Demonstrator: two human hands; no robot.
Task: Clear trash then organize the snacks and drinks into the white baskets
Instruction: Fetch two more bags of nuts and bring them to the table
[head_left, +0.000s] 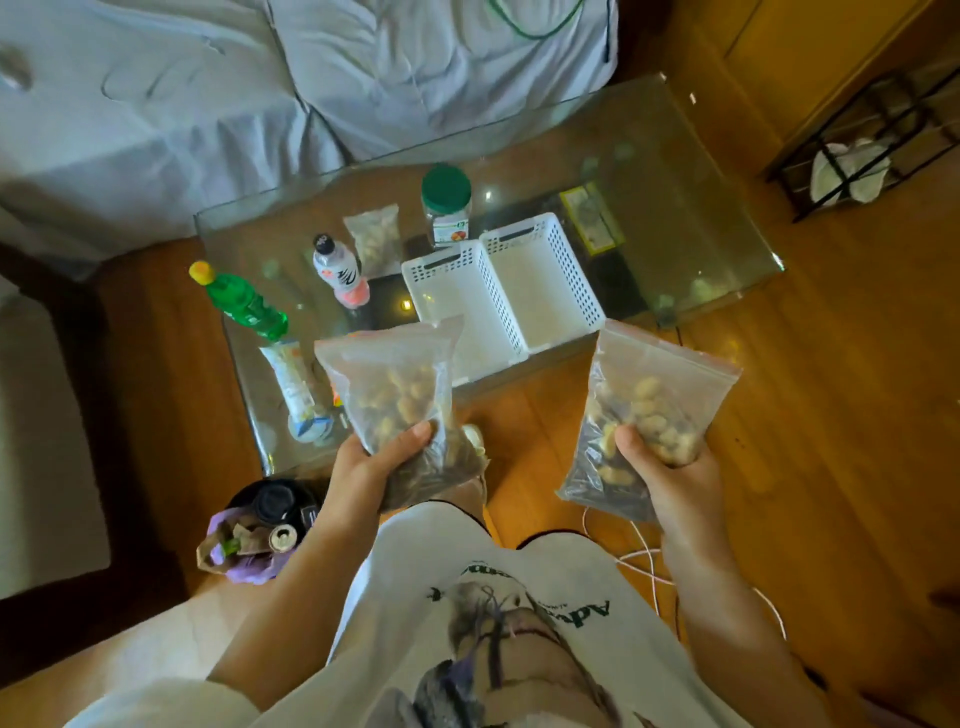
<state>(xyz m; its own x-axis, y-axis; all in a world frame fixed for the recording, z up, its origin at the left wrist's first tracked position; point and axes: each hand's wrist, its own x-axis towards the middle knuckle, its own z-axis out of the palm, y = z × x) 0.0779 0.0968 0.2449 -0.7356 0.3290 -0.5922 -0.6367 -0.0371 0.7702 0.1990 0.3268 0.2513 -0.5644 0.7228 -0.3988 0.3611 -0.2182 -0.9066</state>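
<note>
At six o'clock of the glass counter (675, 171), just off its near edge: left hand (374, 462) curled round the bottom of a clear zip bag of nuts (395, 384), thumb across the front, fingers hidden behind. Right hand (670, 467) gripping a second nut bag (649, 410) the same way, by its lower end. Both bags upright, long axes running roughly six to twelve, sealed tops pointing away toward the counter.

Straight out at twelve o'clock from both hands: two white baskets (540, 283) side by side and touching, both seemingly still unfilled, long sides also running near to far. Left bag's top overlapping the near end of the left basket as seen from the head camera; right bag just beside the near right corner of the right basket. Each hand about equally near its own basket, so probably a short forward reach and a drop, bags laid flat along the basket length.

Further out on the counter, at ten to eleven o'clock: green bottle (244, 301), white and pink bottle (340, 273), a tube-like packet (293, 384), a third nut bag (374, 234), a green-lidded jar (447, 205). Down on the floor at seven o'clock, a bin (260, 535) with trash already in it.
</note>
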